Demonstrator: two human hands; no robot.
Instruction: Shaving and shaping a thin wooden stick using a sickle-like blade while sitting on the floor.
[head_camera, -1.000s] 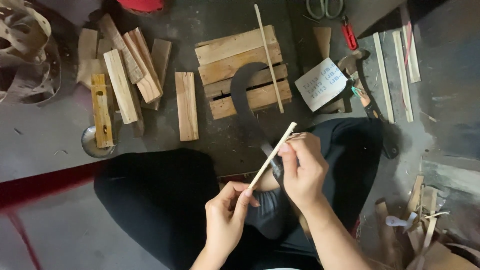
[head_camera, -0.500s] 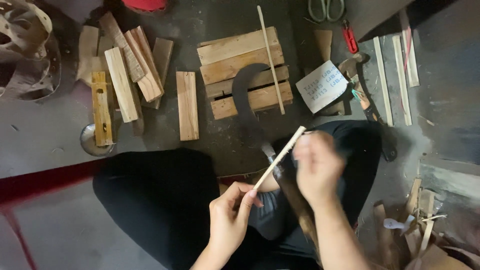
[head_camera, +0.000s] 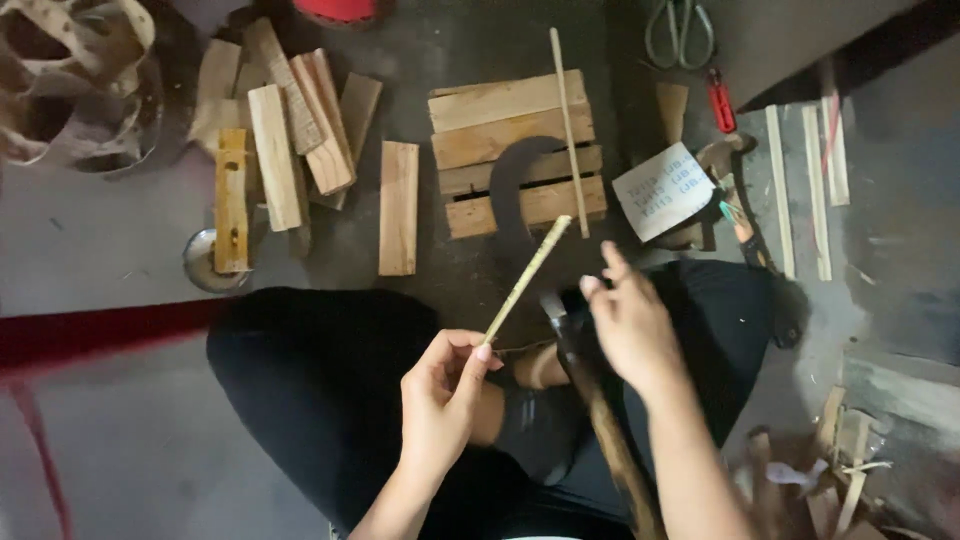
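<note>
The thin bamboo strip (head_camera: 525, 282) is slanting toward one o'clock, pinched low by the left hand (head_camera: 445, 395). The right hand (head_camera: 630, 325), fingers spread, is hovering over the curved knife (head_camera: 515, 200); a careless grab risks a cut.

1. The left hand (head_camera: 440, 395) pinches a thin stick (head_camera: 527, 278) over the lap, left of the right hand (head_camera: 628, 325).
2. Beyond the knees lies a slatted board (head_camera: 490, 110) — a curved blade (head_camera: 512, 190) on it.
3. Wood blocks (head_camera: 290, 130) lie farther left; scissors (head_camera: 680, 30) far right.
</note>
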